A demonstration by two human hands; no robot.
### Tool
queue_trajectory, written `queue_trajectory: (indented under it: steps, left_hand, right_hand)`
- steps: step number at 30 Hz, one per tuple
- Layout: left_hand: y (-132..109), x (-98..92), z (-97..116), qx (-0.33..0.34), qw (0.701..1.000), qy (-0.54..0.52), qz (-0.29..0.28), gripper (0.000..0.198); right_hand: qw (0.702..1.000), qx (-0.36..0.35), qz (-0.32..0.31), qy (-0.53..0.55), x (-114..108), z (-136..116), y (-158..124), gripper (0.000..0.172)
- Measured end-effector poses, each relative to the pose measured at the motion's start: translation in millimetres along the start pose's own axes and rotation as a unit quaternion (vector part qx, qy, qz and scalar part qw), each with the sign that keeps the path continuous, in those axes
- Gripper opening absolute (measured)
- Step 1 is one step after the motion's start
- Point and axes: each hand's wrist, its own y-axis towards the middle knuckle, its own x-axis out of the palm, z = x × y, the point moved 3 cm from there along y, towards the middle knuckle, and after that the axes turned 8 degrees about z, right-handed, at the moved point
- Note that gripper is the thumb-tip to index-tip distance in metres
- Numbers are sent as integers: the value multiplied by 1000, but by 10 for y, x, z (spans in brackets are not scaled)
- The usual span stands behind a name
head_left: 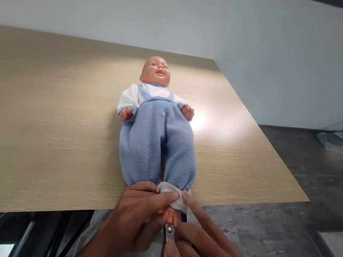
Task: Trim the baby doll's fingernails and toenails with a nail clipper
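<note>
Doll (155,126) in blue fleece overalls lies face up on our wooden table (31,126), head toward the wall, feet hanging over the near edge. Our left hand (133,221) clamps around 1 foot (172,216), fingers on its white cuff. Our right hand (201,252) is closed on a metal nail clipper (169,234), its tip touching the doll's toes.

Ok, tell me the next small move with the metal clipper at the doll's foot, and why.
Probably ease the small metal nail clipper onto a toe: the right hand holds it just below the plastic baby doll's foot, which the left hand steadies at the white cuff.
</note>
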Motion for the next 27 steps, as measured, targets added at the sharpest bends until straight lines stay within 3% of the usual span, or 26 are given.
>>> queue_trajectory:
  steps: [14, 22, 27]
  left_hand:
    - [-14, 7, 3, 0, 1000, -8, 4, 36]
    - [19, 40, -11, 3, 999, -29, 26, 38]
    - [-24, 51, -29, 4, 999, -21, 35, 39]
  right_hand:
    - [994, -76, -34, -74, 97, -60, -46, 35]
    - [983, -124, -27, -132, 189, -89, -19, 29]
    - [986, -110, -23, -121, 153, -59, 95, 25]
